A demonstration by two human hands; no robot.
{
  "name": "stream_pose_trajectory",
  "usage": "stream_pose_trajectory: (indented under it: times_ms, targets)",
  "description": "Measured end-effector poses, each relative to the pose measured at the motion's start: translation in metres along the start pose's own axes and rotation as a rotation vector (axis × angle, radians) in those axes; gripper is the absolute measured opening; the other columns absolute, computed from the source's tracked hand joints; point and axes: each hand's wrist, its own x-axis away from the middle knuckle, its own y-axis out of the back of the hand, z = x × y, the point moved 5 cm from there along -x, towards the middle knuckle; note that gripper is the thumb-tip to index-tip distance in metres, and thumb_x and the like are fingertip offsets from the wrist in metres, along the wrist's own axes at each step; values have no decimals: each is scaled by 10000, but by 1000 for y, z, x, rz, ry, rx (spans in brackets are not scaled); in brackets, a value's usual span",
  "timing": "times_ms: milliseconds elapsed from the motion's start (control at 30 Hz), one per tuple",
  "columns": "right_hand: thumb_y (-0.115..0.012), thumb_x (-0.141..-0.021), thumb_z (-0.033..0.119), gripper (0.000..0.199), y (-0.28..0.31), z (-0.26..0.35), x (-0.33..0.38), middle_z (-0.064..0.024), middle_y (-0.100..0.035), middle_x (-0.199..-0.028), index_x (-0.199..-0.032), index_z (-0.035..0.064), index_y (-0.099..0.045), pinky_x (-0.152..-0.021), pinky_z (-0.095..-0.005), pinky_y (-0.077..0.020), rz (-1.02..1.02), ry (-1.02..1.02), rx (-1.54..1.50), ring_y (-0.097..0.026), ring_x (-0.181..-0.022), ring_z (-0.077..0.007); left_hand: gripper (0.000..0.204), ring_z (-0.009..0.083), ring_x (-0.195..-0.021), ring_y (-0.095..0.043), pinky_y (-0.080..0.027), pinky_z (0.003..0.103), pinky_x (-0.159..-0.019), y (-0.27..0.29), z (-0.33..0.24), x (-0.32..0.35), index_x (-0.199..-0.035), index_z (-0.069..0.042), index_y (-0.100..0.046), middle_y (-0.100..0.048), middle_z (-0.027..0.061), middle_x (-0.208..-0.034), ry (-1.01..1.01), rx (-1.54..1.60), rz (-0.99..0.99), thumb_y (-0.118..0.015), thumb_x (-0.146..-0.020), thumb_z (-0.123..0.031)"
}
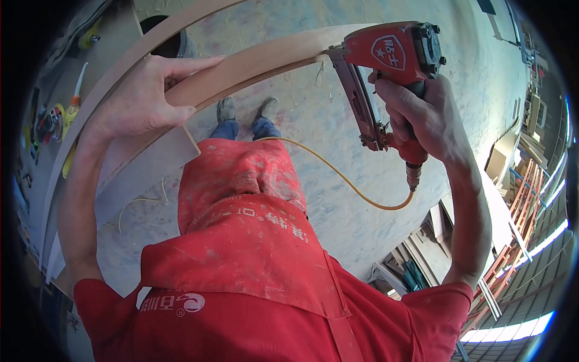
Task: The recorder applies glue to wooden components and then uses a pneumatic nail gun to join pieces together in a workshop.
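A curved wooden strip [259,60], pale and bent in an arc, is running from the upper left toward the upper middle of the view, above the dusty floor [338,199]. At the strip's right end, the nose of a red nail gun [392,66] is pressing against its tip. The right hand [422,114] is gripping the gun's handle, fingers clenched around it just right of the strip's end. The left hand [145,96] is grasping the strip further left along the arc, thumb beneath and fingers curled over its upper edge. A yellow air hose [344,178] is looping from the gun's base, below the strip. Under the strip, a red apron [253,241] and two shoes [247,110] are showing. Left of the strip, hand tools [60,117] are lying on a bench.
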Motion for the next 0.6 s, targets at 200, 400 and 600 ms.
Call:
stream_pose_trajectory:
  times_ms: [200, 400, 600]
  targets:
    - [-608, -969, 268, 300, -1, 4, 2, 21, -499, -537, -1090, -5, -637, -432, -265, -428, -22, 9, 27, -480, -425, -68, 784, 126, -1007, -623, -493, 293, -965, 1, -1, -1, -1475, -79, -522, -690, 91, -1158, -6, -4, 3, -687, -709, -38]
    - [-614, -968, 269, 302, -3, 11, 2, 12, -515, -519, -1079, -11, -641, -430, -275, -432, 20, -7, 111, -493, -424, -72, 760, 135, -1010, -634, -492, 300, -962, -1, -2, 3, -1465, -65, -526, -701, 110, -1126, -23, -19, -20, -676, -720, -34]
    - [-615, -967, 262, 302, -19, 29, 7, 7, -525, -518, -1085, -14, -644, -433, -272, -434, 46, 57, -58, -513, -429, -72, 732, 141, -1031, -638, -482, 289, -963, -1, -10, -1, -1445, -45, -541, -705, 123, -1130, -44, 19, -12, -662, -723, -37]
